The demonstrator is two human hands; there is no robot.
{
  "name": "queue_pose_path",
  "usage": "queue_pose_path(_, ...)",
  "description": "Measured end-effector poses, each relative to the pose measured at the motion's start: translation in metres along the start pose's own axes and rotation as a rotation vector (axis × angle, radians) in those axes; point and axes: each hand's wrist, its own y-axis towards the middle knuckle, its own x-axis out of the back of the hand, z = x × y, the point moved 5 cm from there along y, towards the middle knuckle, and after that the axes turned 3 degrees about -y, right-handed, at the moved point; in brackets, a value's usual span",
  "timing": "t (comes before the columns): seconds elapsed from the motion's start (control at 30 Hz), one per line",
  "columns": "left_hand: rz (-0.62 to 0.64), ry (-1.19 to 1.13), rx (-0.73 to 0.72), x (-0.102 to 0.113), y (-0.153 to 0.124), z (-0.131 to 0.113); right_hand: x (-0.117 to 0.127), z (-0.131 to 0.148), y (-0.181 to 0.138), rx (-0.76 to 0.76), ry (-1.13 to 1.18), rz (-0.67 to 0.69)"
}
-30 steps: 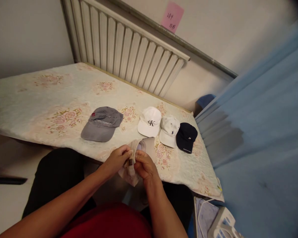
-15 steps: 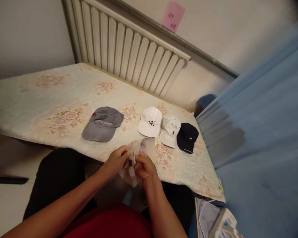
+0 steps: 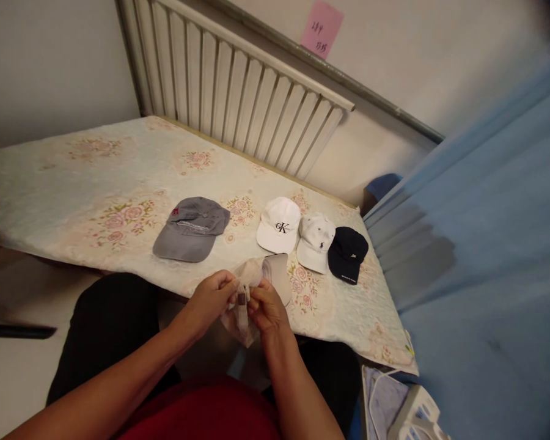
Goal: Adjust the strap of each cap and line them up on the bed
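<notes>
I hold a beige cap [image 3: 270, 278] upside down over the near edge of the table [image 3: 73, 189], its brim pointing away from me. My left hand [image 3: 211, 298] and my right hand [image 3: 268, 308] both pinch the cap's back strap and its small dark buckle [image 3: 241, 299], fingers closed. On the flowered tablecloth beyond lie a grey cap [image 3: 190, 228], a white cap with a black logo [image 3: 278, 225], a plain white cap [image 3: 316, 242] and a navy cap [image 3: 347, 254].
A white radiator [image 3: 238, 91] runs along the wall behind the table, with a pink note [image 3: 321, 29] above it. A blue curtain [image 3: 481, 263] hangs at the right. A white and pale blue object [image 3: 403, 406] sits at the lower right, by my knee.
My hands stay on the cap's strap with only small finger movements. The view has shifted slightly, nothing on the table has moved.
</notes>
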Motion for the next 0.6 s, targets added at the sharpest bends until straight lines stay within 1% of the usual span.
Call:
queue_pose_path(0.13, 0.048, -0.108, 0.046, -0.004, -0.008, 0.0, -0.003, -0.001, 0.001, 0.039, -0.025, -0.013)
queue_pose_path(0.27, 0.095, -0.279, 0.154, -0.009, -0.013, 0.007, -0.003, -0.002, 0.0, 0.069, -0.023, -0.04)
queue_pose_path(0.37, 0.099, -0.373, 0.211, -0.01, -0.015, 0.01, -0.004, 0.0, -0.002, 0.079, -0.021, -0.08)
queue_pose_path(0.47, 0.103, -0.38, 0.204, -0.009, -0.015, 0.009, -0.005, 0.003, -0.005, 0.091, -0.01, -0.077)
queue_pose_path(0.6, 0.117, -0.313, 0.172, -0.008, -0.013, 0.006, -0.006, 0.001, -0.006, 0.064, 0.034, 0.007)
